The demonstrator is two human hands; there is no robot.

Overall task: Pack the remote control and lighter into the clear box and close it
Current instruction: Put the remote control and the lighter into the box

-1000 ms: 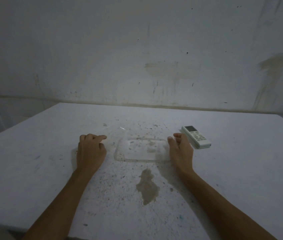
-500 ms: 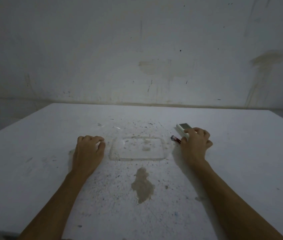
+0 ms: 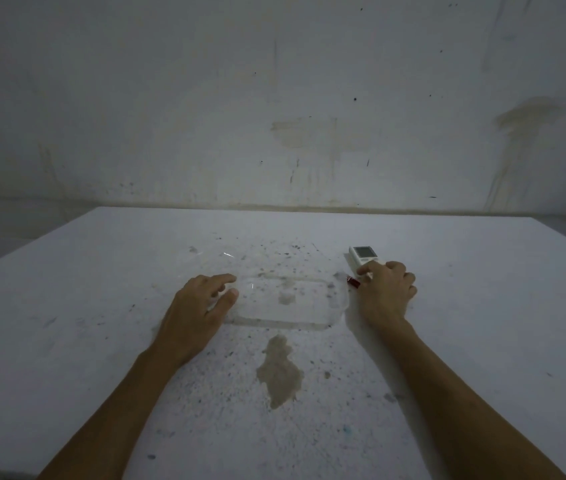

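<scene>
Our right hand (image 3: 386,292) lies curled over the remote (image 3: 363,255) at 1 o'clock on the table (image 3: 101,271); whether it grips we can't tell. Lighter (image 3: 353,281) sits just left of it. Left hand (image 3: 198,306), fingers spread, touches the clear box (image 3: 285,303) at center.

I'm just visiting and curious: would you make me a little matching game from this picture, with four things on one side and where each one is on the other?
Things:
1. remote control
2. lighter
3. clear box
4. brown stain

Places:
A. on the table, nearer the person than the box
B. between the two hands
C. under the right hand's fingers, screen end poking out beyond them
D. small red thing at the right hand's thumb side, just right of the box

Pairs: 1-C, 2-D, 3-B, 4-A
</scene>
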